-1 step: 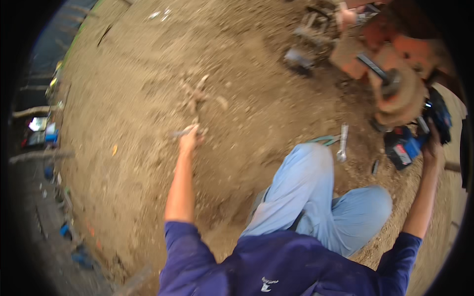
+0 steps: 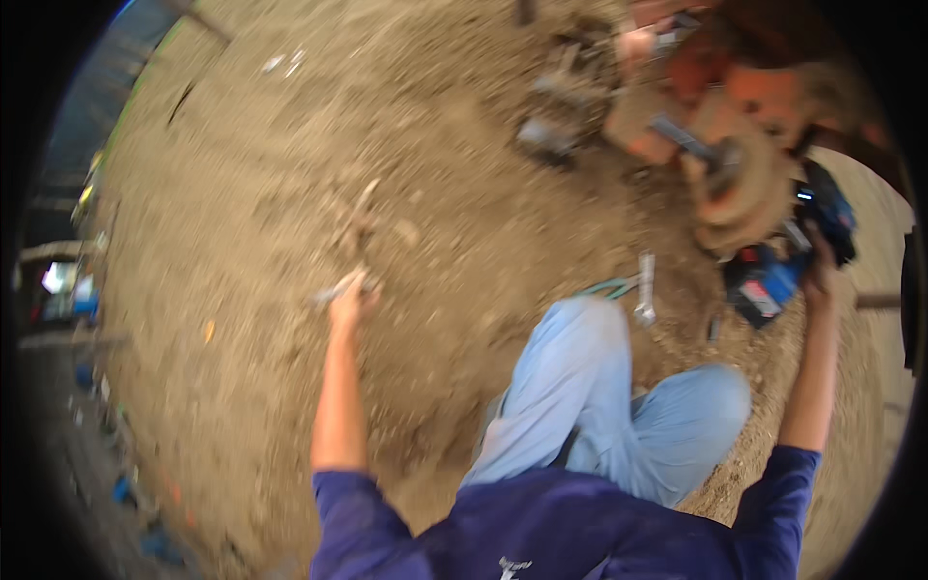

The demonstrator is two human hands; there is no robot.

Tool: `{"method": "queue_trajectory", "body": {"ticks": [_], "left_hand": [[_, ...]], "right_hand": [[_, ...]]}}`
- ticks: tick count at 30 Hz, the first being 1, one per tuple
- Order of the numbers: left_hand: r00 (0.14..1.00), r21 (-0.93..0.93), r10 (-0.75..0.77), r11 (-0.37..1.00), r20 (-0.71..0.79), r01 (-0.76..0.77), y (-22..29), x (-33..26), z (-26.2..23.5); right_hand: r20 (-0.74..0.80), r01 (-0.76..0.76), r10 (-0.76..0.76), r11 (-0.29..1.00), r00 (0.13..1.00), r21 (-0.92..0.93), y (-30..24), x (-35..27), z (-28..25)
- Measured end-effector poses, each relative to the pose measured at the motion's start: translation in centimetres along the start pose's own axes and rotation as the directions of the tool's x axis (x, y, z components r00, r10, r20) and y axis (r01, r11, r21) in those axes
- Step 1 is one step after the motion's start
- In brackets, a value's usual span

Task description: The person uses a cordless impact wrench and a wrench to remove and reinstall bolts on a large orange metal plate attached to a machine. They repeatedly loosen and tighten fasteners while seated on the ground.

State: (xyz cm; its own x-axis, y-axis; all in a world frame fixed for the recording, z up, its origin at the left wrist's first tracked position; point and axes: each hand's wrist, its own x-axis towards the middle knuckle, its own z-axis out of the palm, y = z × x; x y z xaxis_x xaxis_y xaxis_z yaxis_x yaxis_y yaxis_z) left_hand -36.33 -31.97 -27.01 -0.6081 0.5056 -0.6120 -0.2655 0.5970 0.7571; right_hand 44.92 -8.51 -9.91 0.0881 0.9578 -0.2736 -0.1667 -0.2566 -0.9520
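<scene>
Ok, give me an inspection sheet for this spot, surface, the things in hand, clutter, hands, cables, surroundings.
Surface: bare dirt ground, pebbly, uneven.
Job's things: slim metal tool in the left hand; blue and black power tool at the right hand, beside a rusty orange machine.
Clutter: wrench on the ground by the knee; green-handled tool beside it; stick further out.
Hands: left hand closed on the slim metal tool; right hand on the power tool, grip blurred.
Cables: nothing seen.
Surroundings: blurred coloured objects at the left rim.
</scene>
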Motion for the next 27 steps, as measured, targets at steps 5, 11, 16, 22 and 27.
{"method": "queue_trajectory", "body": {"ticks": [5, 11, 16, 22, 27], "left_hand": [[0.831, -0.179, 0.383, 0.924, 0.404, -0.339, 12.1, -12.3, 10.2], [0.204, -0.631, 0.765, 0.626, 0.611, -0.458, 23.3, -24.0, 24.7], [0.246, -0.483, 0.585, 0.793, 0.773, -0.371, 29.6, -26.7, 36.2], [0.256, -0.271, 0.453, 0.807, 0.854, -0.524, 30.1, -25.2, 42.7], [0.166, -0.336, 0.665, 0.558, 0.728, -0.759, 28.1, -24.7, 44.9]], "right_hand": [[0.075, 0.061, -0.077, 0.980, 0.994, 0.188, -0.8, -2.1, 5.6], [0.068, 0.005, -0.016, 0.988, 0.998, 0.155, -2.3, -3.1, 7.0], [0.055, 0.013, -0.020, 0.990, 0.998, 0.138, -2.6, -3.3, 6.9], [0.074, -0.023, 0.012, 0.988, 0.997, 0.154, -3.0, -3.6, 7.0], [0.088, -0.012, 0.000, 0.992, 0.996, 0.128, -3.3, -3.6, 6.8]]}}
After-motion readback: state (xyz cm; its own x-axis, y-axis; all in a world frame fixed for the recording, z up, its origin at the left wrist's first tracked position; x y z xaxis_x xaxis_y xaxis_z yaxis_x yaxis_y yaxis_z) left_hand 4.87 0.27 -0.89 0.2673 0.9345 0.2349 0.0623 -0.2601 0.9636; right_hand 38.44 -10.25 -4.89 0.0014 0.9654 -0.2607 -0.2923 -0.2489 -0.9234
